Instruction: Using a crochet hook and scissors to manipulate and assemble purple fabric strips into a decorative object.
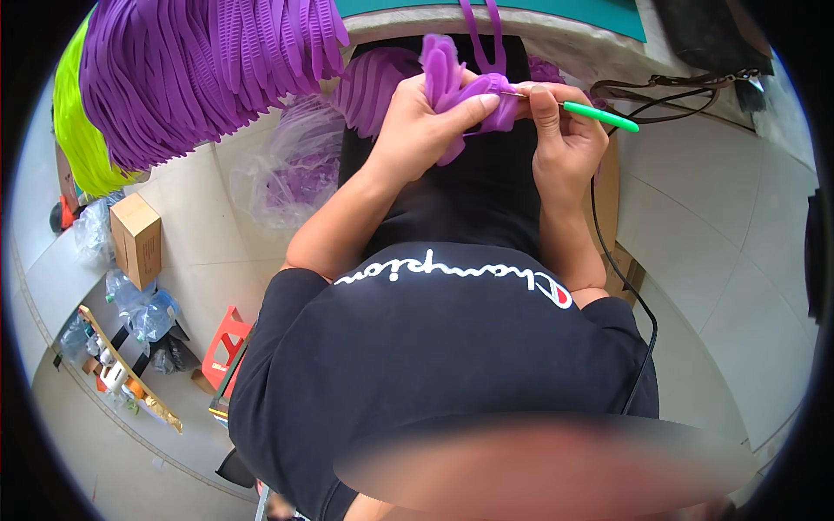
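**Hooking the purple strips**

The left hand (426, 117) is squeezing a purple strip bundle (456, 78) above the lap. The right hand (560, 130) is pinching a green-handled hook (599, 115), poking its tip in. Next, it probably needs a careful pull.

I see a purple piece (460, 82) bunched in my left hand (426, 122), and the hook tool (599, 115) in my right hand (565, 143) has a bright green handle. Above hangs a mass of purple ribbed strips (200, 69), with a neon yellow-green bunch (78, 130) beside it. My shirt (434, 347) is black with white script. The table (556, 17) top shows teal. On the pale tiled floor (721, 260) I see a brown cardboard box (137, 239) and a red stool (226, 347).
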The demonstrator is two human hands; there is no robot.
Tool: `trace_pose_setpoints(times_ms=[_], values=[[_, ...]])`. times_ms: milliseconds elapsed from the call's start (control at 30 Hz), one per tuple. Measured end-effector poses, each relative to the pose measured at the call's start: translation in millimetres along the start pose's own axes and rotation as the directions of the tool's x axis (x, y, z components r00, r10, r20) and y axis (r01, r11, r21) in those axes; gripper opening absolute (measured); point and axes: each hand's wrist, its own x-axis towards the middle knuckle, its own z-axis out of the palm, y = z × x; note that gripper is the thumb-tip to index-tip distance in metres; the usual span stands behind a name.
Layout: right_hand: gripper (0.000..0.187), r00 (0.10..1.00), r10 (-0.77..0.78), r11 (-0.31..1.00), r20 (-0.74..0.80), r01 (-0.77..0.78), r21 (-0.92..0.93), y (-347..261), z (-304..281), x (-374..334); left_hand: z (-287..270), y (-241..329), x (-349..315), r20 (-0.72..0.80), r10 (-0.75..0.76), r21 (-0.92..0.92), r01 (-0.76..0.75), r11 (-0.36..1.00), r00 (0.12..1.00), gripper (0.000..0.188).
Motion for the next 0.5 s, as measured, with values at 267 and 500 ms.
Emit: trace_pose_setpoints(times_ms=[267,500], values=[[0.018,0.992,-0.126,0.992,-0.005,0.126,-0.026,-0.2,6.2,-14.7,7.2,-9.7,1.2,-0.27,0.369,0.328,-0.275,0.904,0.889,0.014],[0.017,0.989,-0.146,0.986,0.007,0.145,0.084,13.4,15.6,-15.9,4.6,-8.0,-1.6,-0.21,0.232,0.045,-0.227,0.973,0.95,0.016]])
